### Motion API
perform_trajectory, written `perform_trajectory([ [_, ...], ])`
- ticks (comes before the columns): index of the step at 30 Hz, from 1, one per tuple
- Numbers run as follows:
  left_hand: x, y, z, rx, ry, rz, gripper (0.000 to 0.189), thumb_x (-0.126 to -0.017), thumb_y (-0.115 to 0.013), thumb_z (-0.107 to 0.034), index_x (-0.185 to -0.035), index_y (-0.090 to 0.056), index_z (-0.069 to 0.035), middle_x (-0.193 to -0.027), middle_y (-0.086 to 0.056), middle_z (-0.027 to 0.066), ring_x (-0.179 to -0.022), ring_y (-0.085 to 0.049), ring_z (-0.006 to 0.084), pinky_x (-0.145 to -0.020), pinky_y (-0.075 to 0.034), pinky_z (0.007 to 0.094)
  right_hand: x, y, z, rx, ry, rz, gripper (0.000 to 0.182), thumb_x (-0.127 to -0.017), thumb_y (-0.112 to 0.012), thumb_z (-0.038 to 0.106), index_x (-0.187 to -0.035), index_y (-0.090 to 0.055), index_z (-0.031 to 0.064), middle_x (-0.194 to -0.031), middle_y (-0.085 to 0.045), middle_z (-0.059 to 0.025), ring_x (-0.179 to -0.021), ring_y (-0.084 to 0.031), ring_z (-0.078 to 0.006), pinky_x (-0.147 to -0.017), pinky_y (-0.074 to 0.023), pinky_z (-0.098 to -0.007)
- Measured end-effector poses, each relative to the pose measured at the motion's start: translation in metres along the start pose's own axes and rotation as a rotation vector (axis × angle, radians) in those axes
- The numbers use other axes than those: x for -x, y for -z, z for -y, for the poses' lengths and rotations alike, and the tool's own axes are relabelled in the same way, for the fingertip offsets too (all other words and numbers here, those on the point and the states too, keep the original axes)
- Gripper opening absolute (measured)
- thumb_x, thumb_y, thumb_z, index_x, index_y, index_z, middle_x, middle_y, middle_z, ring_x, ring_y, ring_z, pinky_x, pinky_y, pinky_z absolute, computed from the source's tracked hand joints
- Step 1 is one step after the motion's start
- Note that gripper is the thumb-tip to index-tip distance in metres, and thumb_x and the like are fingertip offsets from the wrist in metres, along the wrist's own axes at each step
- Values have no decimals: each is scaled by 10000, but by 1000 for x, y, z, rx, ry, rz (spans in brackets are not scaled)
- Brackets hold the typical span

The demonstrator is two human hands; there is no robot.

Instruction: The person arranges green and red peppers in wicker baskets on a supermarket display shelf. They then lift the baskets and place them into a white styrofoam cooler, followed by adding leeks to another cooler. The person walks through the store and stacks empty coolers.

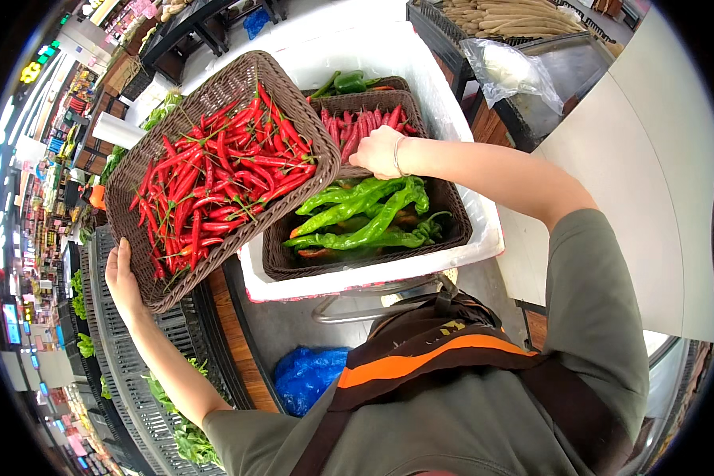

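Note:
My left hand (121, 276) grips the near left corner of a brown woven basket (119, 193). Many red chillies (214, 184) with green stems fill this tilted basket, which overhangs the left side of a white foam box (476, 202). My right hand (381, 152) is curled at the front rim of a second woven basket (413, 104) holding darker red peppers (357, 126); its fingertips are hidden, so its grip is unclear. Nearest me in the box, another woven basket (461, 229) contains long green peppers (369, 214). Behind is a basket with a dark green pepper (349, 82).
A metal cart handle (333, 312) shows below the foam box. Black slatted shelving (119, 333) with leafy greens (193, 437) runs along my left. A blue plastic bag (309, 378) lies low ahead of me. At right stand a pale counter (630, 178) and a clear plastic bag (511, 71).

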State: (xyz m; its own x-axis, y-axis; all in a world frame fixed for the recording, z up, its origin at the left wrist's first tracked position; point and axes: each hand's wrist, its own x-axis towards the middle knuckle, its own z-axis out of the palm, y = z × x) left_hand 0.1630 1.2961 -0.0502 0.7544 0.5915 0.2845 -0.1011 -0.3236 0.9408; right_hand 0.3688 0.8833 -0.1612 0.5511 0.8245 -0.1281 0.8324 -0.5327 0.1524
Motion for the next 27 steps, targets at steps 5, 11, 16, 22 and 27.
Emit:
perform_trajectory([
  [5, 9, -16, -6, -33, 18, -120, 204, -915, -564, -226, -938, -588, -25, -915, -636, 22, -804, -575, 99, -732, -451, 247, 14, -41, -8, -66, 119, -179, 284, -684, -601, 149, -955, -546, 84, -856, -606, -101, -781, -625, -309, -622, -499, -443],
  [11, 9, -12, -5, -61, -11, -71, 229, -919, -555, -228, -967, -583, -5, -931, -635, 32, -808, -579, 110, -728, -449, 251, 31, -52, -13, -79, -102, -398, 270, -722, -600, 165, -967, -550, 64, -914, -582, -102, -785, -623, -283, -612, -518, -398],
  [16, 15, -15, -7, -90, -32, -125, 215, -923, -548, -221, -951, -586, -12, -919, -633, 27, -790, -576, 110, -722, -451, 252, 21, -43, 38, 77, 117, -660, 211, -720, -554, 129, -902, -529, 24, -927, -529, -100, -876, -529, -236, -711, -498, -356],
  [22, 8, -8, -3, -47, -30, -87, 205, -923, -553, -212, -949, -587, -12, -919, -633, 26, -797, -574, 106, -723, -452, 250, -3, -44, 80, -304, -264, -169, 419, -743, -605, 235, -1058, -511, -25, -1033, -555, -196, -975, -562, -316, -839, -454, -375],
  [27, 8, -6, -2, -32, -9, -50, 189, -926, -546, -193, -961, -589, -11, -929, -632, 23, -803, -571, 98, -725, -451, 244, -20, -26, 63, -480, -367, 260, 634, -814, -472, 501, -1194, -557, 0, -1237, -552, -169, -1132, -528, -297, -949, -361, -412],
])
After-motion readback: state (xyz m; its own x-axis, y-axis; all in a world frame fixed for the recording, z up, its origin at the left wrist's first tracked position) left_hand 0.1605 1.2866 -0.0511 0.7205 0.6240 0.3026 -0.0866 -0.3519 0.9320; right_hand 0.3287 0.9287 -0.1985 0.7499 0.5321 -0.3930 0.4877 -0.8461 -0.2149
